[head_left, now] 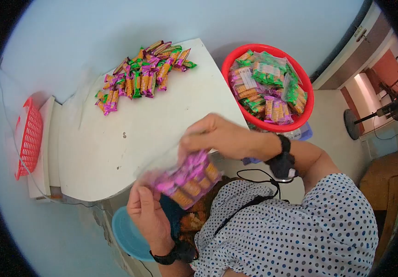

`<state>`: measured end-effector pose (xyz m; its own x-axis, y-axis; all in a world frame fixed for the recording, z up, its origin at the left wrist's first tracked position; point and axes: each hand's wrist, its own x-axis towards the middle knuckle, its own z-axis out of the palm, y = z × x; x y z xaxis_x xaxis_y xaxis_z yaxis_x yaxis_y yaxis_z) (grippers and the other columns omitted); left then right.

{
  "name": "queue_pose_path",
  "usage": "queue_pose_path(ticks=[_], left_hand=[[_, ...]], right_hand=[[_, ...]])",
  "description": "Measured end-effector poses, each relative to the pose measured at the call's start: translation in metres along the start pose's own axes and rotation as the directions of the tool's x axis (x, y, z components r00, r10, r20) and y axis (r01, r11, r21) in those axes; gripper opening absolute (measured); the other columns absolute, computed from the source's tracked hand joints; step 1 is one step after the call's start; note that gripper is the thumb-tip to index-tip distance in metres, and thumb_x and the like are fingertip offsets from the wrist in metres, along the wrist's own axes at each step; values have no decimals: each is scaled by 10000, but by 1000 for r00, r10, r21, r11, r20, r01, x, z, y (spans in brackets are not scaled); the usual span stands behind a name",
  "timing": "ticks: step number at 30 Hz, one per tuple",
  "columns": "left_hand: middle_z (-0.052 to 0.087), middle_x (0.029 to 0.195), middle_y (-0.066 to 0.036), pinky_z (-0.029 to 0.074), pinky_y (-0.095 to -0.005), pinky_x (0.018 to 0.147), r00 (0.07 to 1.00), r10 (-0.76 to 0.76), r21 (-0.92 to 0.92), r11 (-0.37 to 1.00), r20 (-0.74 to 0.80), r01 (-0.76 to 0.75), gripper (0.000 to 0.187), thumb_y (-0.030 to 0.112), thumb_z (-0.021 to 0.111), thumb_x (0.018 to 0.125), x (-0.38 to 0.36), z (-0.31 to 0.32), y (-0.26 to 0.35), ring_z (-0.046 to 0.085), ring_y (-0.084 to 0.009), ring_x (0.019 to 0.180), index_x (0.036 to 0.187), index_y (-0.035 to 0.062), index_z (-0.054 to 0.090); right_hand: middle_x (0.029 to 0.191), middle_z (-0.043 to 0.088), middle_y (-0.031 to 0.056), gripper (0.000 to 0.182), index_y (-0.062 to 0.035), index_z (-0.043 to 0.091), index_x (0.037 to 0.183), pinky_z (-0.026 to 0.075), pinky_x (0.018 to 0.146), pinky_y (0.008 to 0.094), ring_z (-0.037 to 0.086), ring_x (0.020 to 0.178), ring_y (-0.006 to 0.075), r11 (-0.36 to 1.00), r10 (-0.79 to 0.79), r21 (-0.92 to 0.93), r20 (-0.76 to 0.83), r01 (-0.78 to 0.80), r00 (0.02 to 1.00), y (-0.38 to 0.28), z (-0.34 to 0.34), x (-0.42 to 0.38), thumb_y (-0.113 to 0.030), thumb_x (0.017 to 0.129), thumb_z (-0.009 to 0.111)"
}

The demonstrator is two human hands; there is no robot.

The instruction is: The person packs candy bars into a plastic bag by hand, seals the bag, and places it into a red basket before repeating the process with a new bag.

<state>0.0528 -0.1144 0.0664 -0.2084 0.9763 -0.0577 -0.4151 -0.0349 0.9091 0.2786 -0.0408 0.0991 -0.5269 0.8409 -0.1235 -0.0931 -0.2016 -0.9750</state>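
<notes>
My left hand pinches the left edge of a clear plastic bag holding several purple-and-orange snack packets. At the bag's upper edge, the fingers of my right hand are closed on the plastic, slightly blurred by motion. The bag hangs tilted just off the near edge of the white table, above my lap. On the table's far side lies a loose pile of purple and green snack packets.
A red tub full of bagged packets stands right of the table. A red basket leans at the left wall, and a light blue basin sits below the table. A black fan stands far right.
</notes>
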Motion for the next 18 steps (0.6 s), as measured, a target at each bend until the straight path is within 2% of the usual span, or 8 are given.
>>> queue_pose_path(ticks=[1,6,7,11,14,15,17,18], left_hand=[[696,1040,-165,546,-353,876,1000,15,-8,1000,2,-15,308,205,547,1010,2,0,-3,680,-217,933,1112,-72,636],[700,1025,-191,564,-377,880,996,-21,51,999,87,16,343,236,498,1031,13,-21,-7,696,-263,962,1087,-74,634],[701,1017,-193,566,-378,877,996,-22,52,998,91,17,348,241,491,1033,14,-25,-9,698,-270,962,1081,-73,634],[709,983,-186,573,-373,859,998,-56,38,998,24,55,347,251,485,1036,13,-37,-12,704,-263,933,1047,-58,643],[712,964,-183,576,-369,849,999,-38,28,999,-19,38,349,260,484,1037,12,-44,-10,706,-258,920,1034,-48,647],[713,959,-183,576,-368,846,1000,-13,24,1000,-26,13,350,262,484,1037,10,-50,-15,707,-257,916,1032,-46,648],[713,948,-182,577,-363,837,999,2,16,1000,-51,-1,350,263,485,1037,9,-48,-11,708,-253,906,1028,-45,650],[713,943,-181,578,-361,832,998,8,14,1000,-61,-7,350,262,486,1037,9,-48,-10,708,-252,901,1026,-47,650]], right_hand=[[910,723,56,303,13,731,959,501,813,255,634,869,89,999,22,-47,-59,-25,998,-7,-13,-6,-236,996,562],[1002,669,35,246,-27,682,994,513,824,275,627,938,101,971,-231,-48,-430,234,872,-33,-92,-38,-232,984,546],[982,677,37,260,-17,679,998,516,818,277,635,912,114,936,-270,76,-477,345,837,-37,-112,-42,-229,998,528],[986,697,61,284,4,691,994,528,784,310,647,884,137,875,-456,-267,-732,404,507,-55,-213,-74,-233,1004,536],[1011,707,78,300,2,700,1017,529,789,343,654,899,164,637,-767,-760,-607,130,209,-68,-262,-81,-244,1008,528],[1032,707,87,287,-10,698,1042,527,798,359,657,912,192,547,-822,-837,-537,-1,189,-55,-271,-82,-238,1003,528],[1072,707,104,272,-35,694,1092,522,816,391,663,940,248,326,-899,-905,-387,-274,206,-35,-295,-75,-226,992,528],[1104,696,111,266,-49,689,1110,510,846,409,647,982,277,205,-872,-930,-315,-304,376,-17,-313,-77,-220,980,533]])
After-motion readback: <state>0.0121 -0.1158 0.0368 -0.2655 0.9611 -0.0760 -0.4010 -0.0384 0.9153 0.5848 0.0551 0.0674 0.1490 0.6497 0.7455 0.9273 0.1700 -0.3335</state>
